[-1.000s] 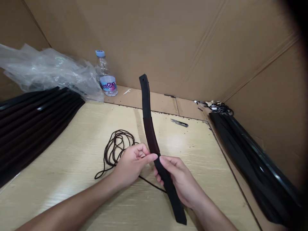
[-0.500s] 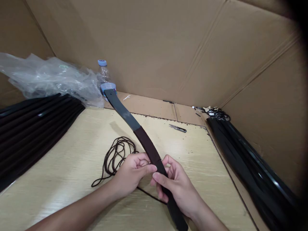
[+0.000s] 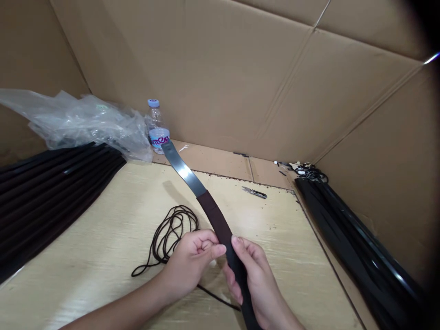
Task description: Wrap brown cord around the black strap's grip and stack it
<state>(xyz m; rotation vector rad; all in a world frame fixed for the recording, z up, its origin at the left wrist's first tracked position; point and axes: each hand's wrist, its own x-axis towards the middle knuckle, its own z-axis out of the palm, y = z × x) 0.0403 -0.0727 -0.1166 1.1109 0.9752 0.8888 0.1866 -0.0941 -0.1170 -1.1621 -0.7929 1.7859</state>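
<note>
Your R hand [image 3: 252,268], lower centre-right of the frame, has its grip closed around the curved strip [image 3: 212,208]: thumb lies at the right edge, fingers come from under & show at the left edge. This strip runs slanting, from approx. the centre-left down to the bottom edge, where the frame cuts it. Its upper part is bare & shiny; the middle part wears a dark brown sleeve [image 3: 217,220] w/ ridged edges.

Your L hand [image 3: 192,261] is at the strip's left side, lower centre. Thumb tip is next to the strip's edge & fingers are curled in; you may hold smth there, but I cannot tell what, b/c the fingers hide it.

A dark cord [image 3: 168,231] lies in loose loops on the surface [image 3: 295,256], just beside & partly behind your L hand; a length of it goes toward the strip, lower centre.

Snips [image 3: 254,192] lie right of centre. Upper left you have a clear plastic bag [image 3: 89,121] & an upright bottle [image 3: 157,128], w/ a stack of dark strips [image 3: 58,192] below the bag. Another dark bundle [image 3: 350,247] lies along the right side.
</note>
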